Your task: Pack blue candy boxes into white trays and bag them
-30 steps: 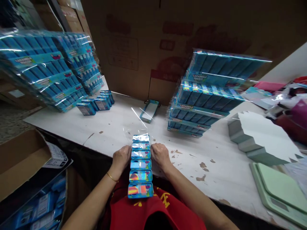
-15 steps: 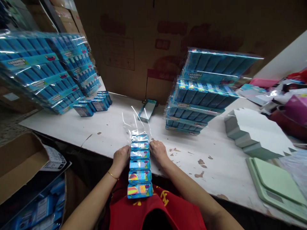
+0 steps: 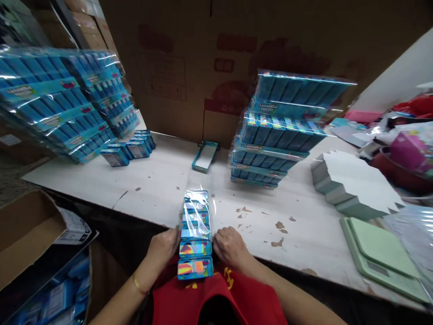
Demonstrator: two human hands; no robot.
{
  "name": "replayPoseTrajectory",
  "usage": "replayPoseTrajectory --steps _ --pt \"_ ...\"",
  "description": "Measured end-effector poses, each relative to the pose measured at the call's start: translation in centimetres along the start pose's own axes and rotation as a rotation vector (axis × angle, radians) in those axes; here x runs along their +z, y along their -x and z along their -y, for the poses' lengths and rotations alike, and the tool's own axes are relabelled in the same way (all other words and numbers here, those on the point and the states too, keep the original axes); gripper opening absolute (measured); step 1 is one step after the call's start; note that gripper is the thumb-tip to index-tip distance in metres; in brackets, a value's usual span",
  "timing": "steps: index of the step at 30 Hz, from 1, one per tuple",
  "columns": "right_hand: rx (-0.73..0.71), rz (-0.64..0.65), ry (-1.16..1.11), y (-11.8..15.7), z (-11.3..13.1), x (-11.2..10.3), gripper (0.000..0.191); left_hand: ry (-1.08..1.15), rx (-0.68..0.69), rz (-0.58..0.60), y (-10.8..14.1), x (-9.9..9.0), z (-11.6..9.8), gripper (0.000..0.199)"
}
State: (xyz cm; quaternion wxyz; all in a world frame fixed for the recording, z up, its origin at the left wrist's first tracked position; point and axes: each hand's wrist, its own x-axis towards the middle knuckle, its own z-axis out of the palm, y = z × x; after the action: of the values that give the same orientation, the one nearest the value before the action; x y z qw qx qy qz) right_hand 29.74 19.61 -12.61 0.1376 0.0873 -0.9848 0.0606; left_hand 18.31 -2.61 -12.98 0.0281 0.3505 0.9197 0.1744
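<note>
A row of several small blue boxes [image 3: 195, 248] runs away from my body across the table's front edge, the nearest against the red garment. A clear plastic bag [image 3: 196, 205] covers the far part of the row, while the nearest two boxes are outside it. My left hand [image 3: 164, 246] is closed at the bag's left edge. On the opposite side my right hand [image 3: 230, 247] is closed in a fist at the right edge. The fingertips of both are partly hidden.
Stacks of wrapped blue packs stand at left [image 3: 50, 110] and right [image 3: 274, 140]. An open blue tray [image 3: 194, 166] and loose blue boxes [image 3: 138, 149] lie toward the back. Flat white card pieces [image 3: 358, 180] and a green scale [image 3: 382, 248] are at right; an open carton [image 3: 30, 230] is lower left.
Both hands have come nearer to my body along the row, drawing the clear bag with them. The bag now covers more of the boxes.
</note>
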Motion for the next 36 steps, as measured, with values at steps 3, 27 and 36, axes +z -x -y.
replayPoseTrajectory --steps 3,27,36 --pt "-0.131 0.043 -0.082 3.1 0.6 -0.5 0.018 -0.049 0.167 -0.02 4.0 0.6 -0.1 0.026" --pt "-0.132 0.058 -0.504 -8.3 10.7 -0.3 0.033 0.21 -0.508 -0.412 0.2 -2.5 7.9 0.019" --pt "0.414 -0.218 -0.918 -12.8 -4.8 -0.6 0.048 1.81 -0.901 -0.299 2.6 2.6 4.5 0.031"
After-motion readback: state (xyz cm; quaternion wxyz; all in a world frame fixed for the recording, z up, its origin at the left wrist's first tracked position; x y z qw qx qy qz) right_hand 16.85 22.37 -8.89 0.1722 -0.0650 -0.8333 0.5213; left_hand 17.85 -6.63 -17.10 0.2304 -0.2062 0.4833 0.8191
